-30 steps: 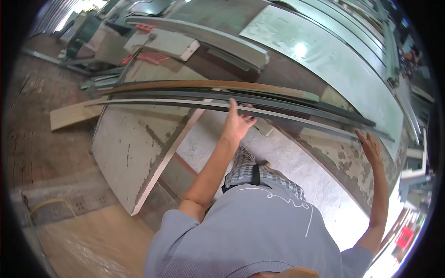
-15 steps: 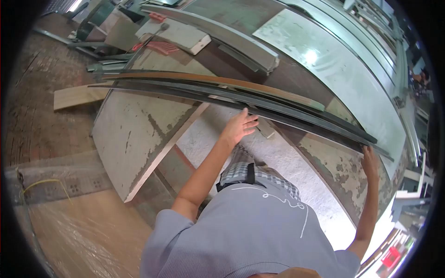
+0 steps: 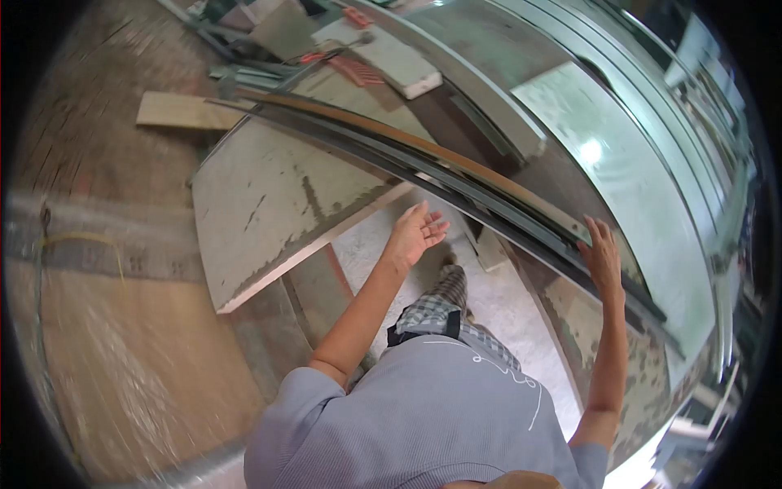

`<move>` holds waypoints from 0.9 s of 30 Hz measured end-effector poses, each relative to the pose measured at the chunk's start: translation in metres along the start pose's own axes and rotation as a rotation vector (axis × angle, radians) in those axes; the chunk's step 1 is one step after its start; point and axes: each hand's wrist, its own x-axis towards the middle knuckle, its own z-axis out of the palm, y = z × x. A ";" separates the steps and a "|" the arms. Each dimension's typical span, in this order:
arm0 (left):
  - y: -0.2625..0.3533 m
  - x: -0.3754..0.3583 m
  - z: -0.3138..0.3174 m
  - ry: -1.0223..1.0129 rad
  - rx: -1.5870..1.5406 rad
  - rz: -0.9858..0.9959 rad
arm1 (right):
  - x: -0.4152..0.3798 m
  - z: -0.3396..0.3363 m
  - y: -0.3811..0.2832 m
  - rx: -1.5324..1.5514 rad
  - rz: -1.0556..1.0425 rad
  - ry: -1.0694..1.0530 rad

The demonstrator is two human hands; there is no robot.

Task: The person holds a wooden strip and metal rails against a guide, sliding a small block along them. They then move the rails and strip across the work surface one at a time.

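Long dark metal strips (image 3: 371,155) lie across the boards in front of me, with a brown strip (image 3: 456,160) along their far side. My left hand (image 3: 417,234) hovers just short of the near dark strip, palm turned up and fingers apart, holding nothing. At the right part of the strips, my right hand (image 3: 601,254) has its fingers spread over them near the brown strip's end. Whether its fingertips touch the strips is hard to tell.
A worn board (image 3: 277,204) juts toward me at left. Beyond the strips are a white block (image 3: 391,61), an orange-handled tool (image 3: 357,70) and a pale sheet (image 3: 586,130). A wooden plank (image 3: 183,111) and plastic-covered board (image 3: 138,350) are at left.
My right hand has left the near edge of the strips and moved left and up over them. My left hand has turned slightly. The whole view has shifted and tilted.
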 end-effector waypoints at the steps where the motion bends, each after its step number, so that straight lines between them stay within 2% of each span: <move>1: 0.008 -0.001 -0.001 0.040 -0.014 0.029 | 0.005 0.005 -0.001 0.007 -0.040 0.005; 3: 0.025 0.000 -0.010 0.042 -0.045 0.093 | 0.010 0.011 -0.004 -0.026 0.085 -0.118; 7: 0.060 0.024 -0.028 0.069 -0.104 0.163 | 0.018 0.017 0.000 -0.077 0.009 -0.149; 11: 0.087 0.055 -0.038 0.090 -0.151 0.201 | 0.018 0.014 -0.005 -0.138 0.048 -0.161; 14: 0.104 0.073 -0.039 0.169 -0.156 0.240 | 0.014 0.009 -0.008 -0.167 0.027 -0.139; 17: 0.122 0.101 -0.054 0.223 -0.115 0.255 | 0.011 -0.018 -0.027 -0.222 0.081 -0.208; 19: 0.133 0.118 -0.064 0.332 -0.179 0.227 | 0.005 -0.039 -0.038 -0.240 0.058 -0.176; 22: 0.148 0.129 -0.076 0.270 -0.275 0.251 | -0.012 -0.066 -0.053 -0.273 0.054 -0.129; 24: 0.151 0.137 -0.080 0.313 -0.363 0.234 | -0.018 -0.080 -0.063 -0.278 0.079 -0.131; 26: 0.157 0.135 -0.084 0.152 -0.427 0.220 | -0.027 -0.086 -0.076 -0.273 0.120 -0.074; 27: 0.162 0.133 -0.082 0.144 -0.416 0.218 | -0.033 -0.087 -0.078 -0.267 0.124 -0.091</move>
